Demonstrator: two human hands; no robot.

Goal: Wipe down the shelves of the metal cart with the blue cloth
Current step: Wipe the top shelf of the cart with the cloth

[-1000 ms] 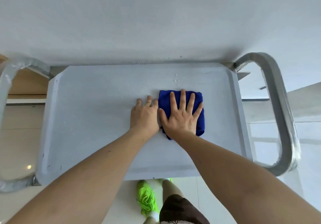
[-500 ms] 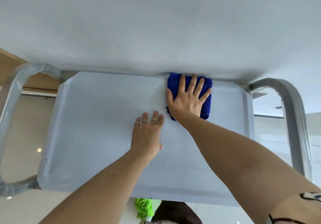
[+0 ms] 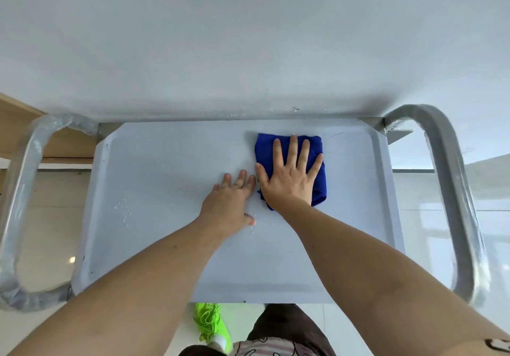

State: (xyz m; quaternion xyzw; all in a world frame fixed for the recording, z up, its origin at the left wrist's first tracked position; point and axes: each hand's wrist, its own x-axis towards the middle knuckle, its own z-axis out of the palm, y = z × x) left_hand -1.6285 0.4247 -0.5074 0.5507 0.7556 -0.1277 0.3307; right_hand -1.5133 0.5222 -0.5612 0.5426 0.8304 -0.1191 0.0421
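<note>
Your right hand (image 3: 289, 179) flat, fingers spread, pressing the blue cloth (image 3: 317, 167) on the cart shelf (image 3: 165, 162), your left hand (image 3: 230, 202) flat beside it, holding nothing, water droplets (image 3: 124, 212) nearby

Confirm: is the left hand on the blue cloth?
No, the left hand rests flat on the bare shelf; only the right hand presses the blue cloth.

Tiled indoor room: glossy floor tiles (image 3: 491, 217), white wall (image 3: 248, 38).

Bright, even daylight; wide-angle edge distortion
</note>
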